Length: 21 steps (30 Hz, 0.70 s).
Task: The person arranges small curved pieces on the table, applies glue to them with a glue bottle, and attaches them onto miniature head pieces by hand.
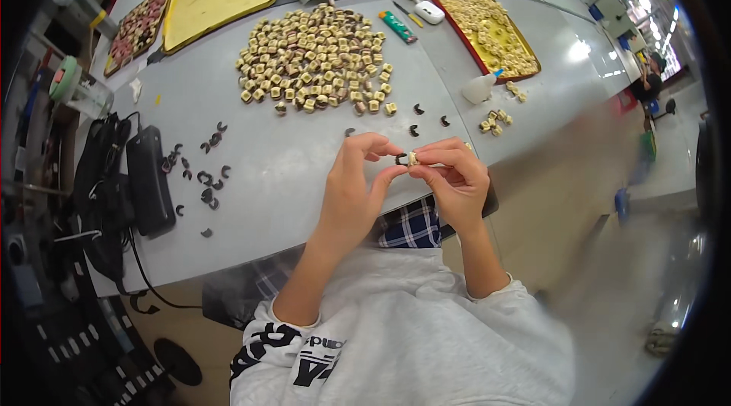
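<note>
Just above the table's near edge, my two hands meet fingertip to fingertip. My left hand [356, 181] pinches a small black C-shaped piece [400, 159] between thumb and finger. In my right hand [457, 177] is a small cream-coloured piece [413, 159], held in a pinch close beside the black one; whether the two touch I cannot tell. A few more black C-shaped pieces [414, 131] lie on the table just beyond my fingers. Farther off spreads a big heap of small cream-and-dark block-shaped pieces [312, 55].
Loose dark C-shaped pieces [205, 177] lie at left, by a black case [150, 181] with a cable. At right are a red-rimmed tray [487, 33] of cream pieces, a white squeeze bottle [478, 89] and a small cream cluster [496, 122]. A yellow tray [221, 2] stands far left.
</note>
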Each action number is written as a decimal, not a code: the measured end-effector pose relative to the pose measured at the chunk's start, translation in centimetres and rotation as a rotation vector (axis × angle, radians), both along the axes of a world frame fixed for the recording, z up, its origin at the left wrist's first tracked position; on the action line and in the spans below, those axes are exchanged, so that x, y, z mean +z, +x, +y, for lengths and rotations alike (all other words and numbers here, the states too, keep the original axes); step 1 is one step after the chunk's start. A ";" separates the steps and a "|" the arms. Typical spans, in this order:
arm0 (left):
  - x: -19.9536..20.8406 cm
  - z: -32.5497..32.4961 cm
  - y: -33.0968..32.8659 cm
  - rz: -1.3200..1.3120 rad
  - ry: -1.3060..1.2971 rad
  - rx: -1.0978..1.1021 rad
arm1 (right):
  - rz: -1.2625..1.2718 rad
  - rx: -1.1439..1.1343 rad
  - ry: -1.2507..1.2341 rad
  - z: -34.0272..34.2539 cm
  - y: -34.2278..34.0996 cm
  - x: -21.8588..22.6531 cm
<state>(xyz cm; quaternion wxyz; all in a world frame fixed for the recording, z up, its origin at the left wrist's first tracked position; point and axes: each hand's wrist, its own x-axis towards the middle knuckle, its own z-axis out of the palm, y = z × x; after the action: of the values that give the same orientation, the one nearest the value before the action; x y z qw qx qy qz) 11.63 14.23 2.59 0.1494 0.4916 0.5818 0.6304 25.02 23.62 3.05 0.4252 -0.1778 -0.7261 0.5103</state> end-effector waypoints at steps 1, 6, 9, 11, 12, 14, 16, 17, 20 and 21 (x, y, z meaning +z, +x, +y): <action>0.0 -0.1 0.0 -0.002 -0.007 0.015 | 0.000 0.008 0.015 -0.1 -0.1 0.0; 0.0 -0.3 -0.1 -0.002 0.030 0.009 | -0.015 0.061 0.015 -0.5 -0.3 0.4; 0.2 -0.2 0.2 -0.049 0.048 0.013 | -0.039 0.053 0.057 -0.7 0.0 0.2; 0.1 0.2 0.4 -0.108 0.125 -0.011 | -0.005 0.013 -0.156 -1.0 0.0 0.6; 0.2 0.0 0.2 -0.108 0.119 0.000 | -0.006 0.024 -0.163 -1.1 -0.2 0.5; 0.2 0.3 0.2 0.069 0.212 0.019 | -0.013 0.029 -0.560 -0.8 0.1 0.5; -0.3 0.5 0.1 0.045 0.274 -0.001 | -0.006 0.091 -0.669 -0.8 0.0 1.0; -0.5 0.5 0.1 0.030 0.328 -0.005 | 0.008 0.172 -0.784 -1.0 -0.2 1.4; -0.1 0.0 -0.1 0.093 0.337 -0.030 | 0.039 0.253 -0.891 -1.1 0.3 1.6; -0.1 -0.1 -0.1 0.082 0.347 -0.057 | 0.048 0.280 -0.890 -1.2 0.6 1.6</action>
<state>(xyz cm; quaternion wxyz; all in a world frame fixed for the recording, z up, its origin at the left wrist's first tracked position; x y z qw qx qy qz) 11.57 14.17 2.46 0.0565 0.5515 0.4557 0.6964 25.58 22.46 4.61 0.2513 -0.2317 -0.4436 0.8285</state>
